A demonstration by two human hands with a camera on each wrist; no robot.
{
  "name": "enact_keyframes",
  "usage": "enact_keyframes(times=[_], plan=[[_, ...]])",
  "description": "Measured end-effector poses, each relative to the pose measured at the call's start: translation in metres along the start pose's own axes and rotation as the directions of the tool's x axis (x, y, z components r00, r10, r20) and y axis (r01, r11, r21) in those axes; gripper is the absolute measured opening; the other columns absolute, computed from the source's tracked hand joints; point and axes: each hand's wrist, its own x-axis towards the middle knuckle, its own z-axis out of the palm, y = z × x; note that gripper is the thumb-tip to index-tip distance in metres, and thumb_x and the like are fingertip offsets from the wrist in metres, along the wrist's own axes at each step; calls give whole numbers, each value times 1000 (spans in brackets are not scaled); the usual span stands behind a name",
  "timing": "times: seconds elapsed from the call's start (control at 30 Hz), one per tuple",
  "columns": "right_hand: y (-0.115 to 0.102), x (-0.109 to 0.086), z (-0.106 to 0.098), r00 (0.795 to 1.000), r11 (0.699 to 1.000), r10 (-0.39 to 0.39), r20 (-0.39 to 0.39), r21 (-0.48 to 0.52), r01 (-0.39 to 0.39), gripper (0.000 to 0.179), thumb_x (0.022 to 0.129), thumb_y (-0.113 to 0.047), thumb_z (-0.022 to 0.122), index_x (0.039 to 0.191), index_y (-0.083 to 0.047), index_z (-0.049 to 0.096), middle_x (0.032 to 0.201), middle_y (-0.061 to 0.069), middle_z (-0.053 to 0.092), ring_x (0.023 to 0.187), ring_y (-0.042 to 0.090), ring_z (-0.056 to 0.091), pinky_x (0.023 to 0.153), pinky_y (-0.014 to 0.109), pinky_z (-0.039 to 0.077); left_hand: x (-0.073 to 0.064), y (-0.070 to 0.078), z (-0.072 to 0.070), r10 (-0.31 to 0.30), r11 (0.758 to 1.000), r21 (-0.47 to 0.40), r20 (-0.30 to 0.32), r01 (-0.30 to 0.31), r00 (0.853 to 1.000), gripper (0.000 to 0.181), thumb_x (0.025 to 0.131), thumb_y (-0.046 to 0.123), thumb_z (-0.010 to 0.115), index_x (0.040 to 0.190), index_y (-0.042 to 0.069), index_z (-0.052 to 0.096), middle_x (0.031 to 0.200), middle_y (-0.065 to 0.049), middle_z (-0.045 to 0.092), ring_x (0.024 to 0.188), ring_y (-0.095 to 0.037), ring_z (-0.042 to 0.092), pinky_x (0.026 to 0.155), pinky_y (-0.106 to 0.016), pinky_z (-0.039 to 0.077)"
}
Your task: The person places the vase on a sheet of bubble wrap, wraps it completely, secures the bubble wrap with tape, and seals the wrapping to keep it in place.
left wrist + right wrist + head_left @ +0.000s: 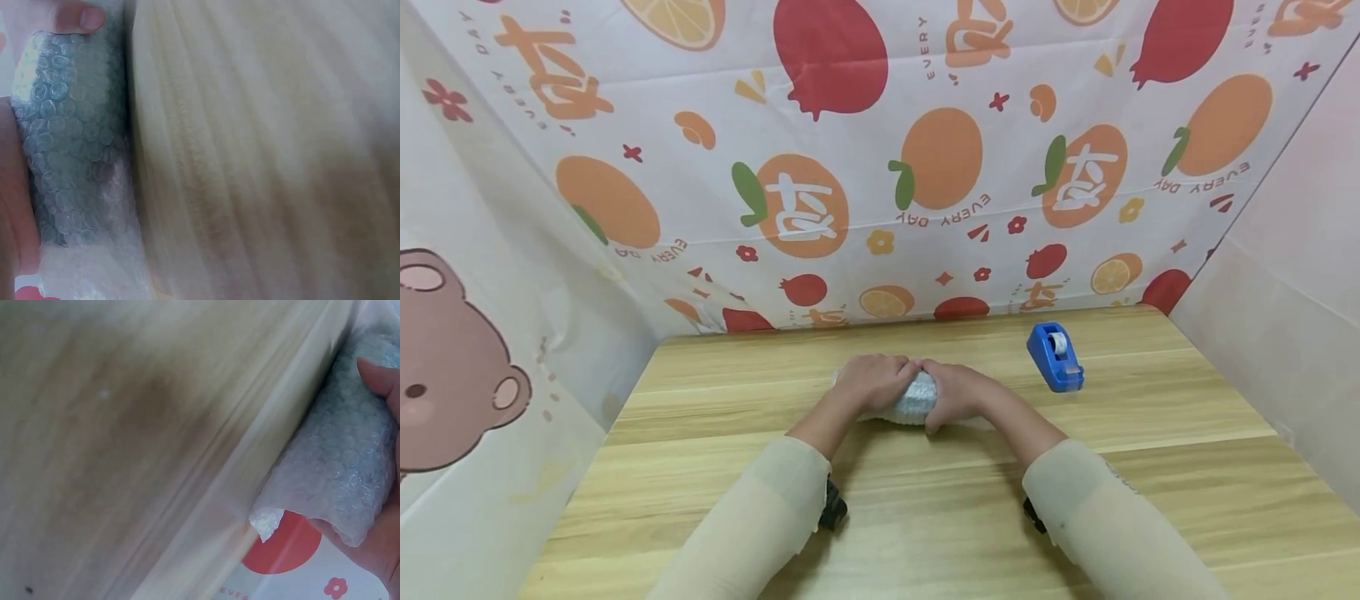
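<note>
In pale sleeves [752, 517], I am gripping a bubble-wrapped bundle [915, 402] with my left hand [874, 382] and right hand [957, 392] on the wooden table [925, 533], while a blue tape dispenser [1049, 358] is sitting to the right and a fruit-print cloth [865, 187] is hanging behind.

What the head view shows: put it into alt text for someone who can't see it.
A person's left hand and right hand hold a bubble-wrapped bundle at a wooden table. A blue tape dispenser sits to the right, and a fruit-print cloth hangs behind.
</note>
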Motion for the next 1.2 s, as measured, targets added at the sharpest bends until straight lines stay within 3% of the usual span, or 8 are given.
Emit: enact_keyframes(times=[0.23, 0.37, 0.57, 0.8, 1.2], plan=[[4, 5, -5, 999, 999, 11, 50, 44, -13, 107, 63, -32, 89, 151, -16, 31, 126, 2, 56, 107, 19, 54, 94, 40, 45, 6, -1, -4, -37, 999, -29, 38, 38, 999, 64, 100, 60, 14, 127, 23, 58, 121, -3, 66, 106, -23, 62, 89, -44, 47], [8, 8, -10, 996, 995, -18, 88, 97, 9, 102, 63, -31, 88, 148, -18, 34, 125, -1, 55, 108, 18, 53, 95, 39, 44, 12, -2, -5, -55, 997, -59, 53, 58, 997, 61, 100, 60, 16, 123, 23, 59, 117, -4, 66, 103, -24, 62, 88, -43, 47], [13, 12, -15, 991, 990, -31, 130, 138, 12, 88, 66, -36, 86, 139, -19, 41, 121, -1, 56, 105, 17, 55, 92, 38, 46, 19, -5, -8, -69, 993, -90, 79, 76, 994, 60, 99, 58, 17, 125, 23, 58, 127, -4, 64, 114, -25, 60, 95, -45, 46], [13, 16, -18, 987, 993, 13, 157, 116, -31, 91, 67, -46, 83, 142, -18, 40, 124, -1, 55, 109, 17, 53, 96, 40, 44, 24, -6, -10, -96, 985, -129, 118, 111, 988, 62, 97, 54, 17, 134, 21, 55, 138, -3, 58, 124, -25, 55, 102, -46, 42], [16, 18, -17, 984, 991, 2, 176, 133, -26, 83, 68, -48, 82, 135, -17, 45, 118, -1, 57, 105, 17, 54, 92, 39, 45, 22, -7, -10, -97, 976, -181, 130, 120, 987, 61, 96, 53, 19, 135, 23, 56, 139, -1, 57, 125, -26, 54, 104, -48, 40]])
